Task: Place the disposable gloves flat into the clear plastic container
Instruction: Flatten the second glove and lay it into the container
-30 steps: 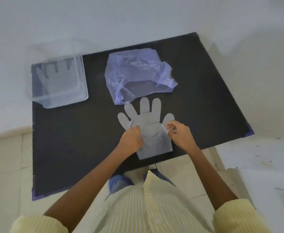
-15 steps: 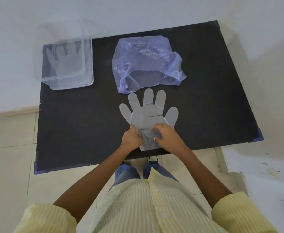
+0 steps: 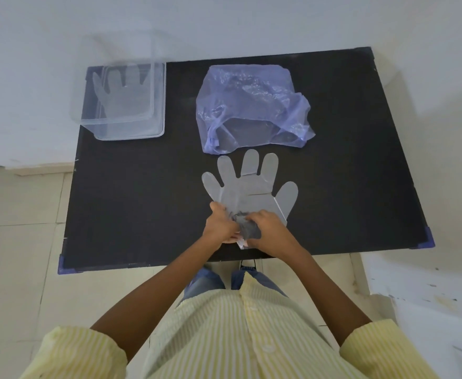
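Note:
A translucent disposable glove [image 3: 247, 184] lies flat on the black table [image 3: 142, 209], fingers pointing away from me. Its cuff end is bunched up between my two hands. My left hand [image 3: 220, 224] grips the cuff from the left and my right hand [image 3: 268, 232] grips it from the right, the two nearly touching. A clear plastic container [image 3: 157, 105] stands at the table's far left corner, and another glove [image 3: 123, 95] lies flat inside it.
A crumpled bluish plastic bag [image 3: 251, 108] lies just beyond the glove's fingertips. The table's near edge is directly under my wrists. A white wall runs behind the table, with tiled floor to the left and a white surface at the right.
My hands have closed in on each other and gathered the glove's cuff, which lay flat a second ago. The glove's fingers stay flat on the table.

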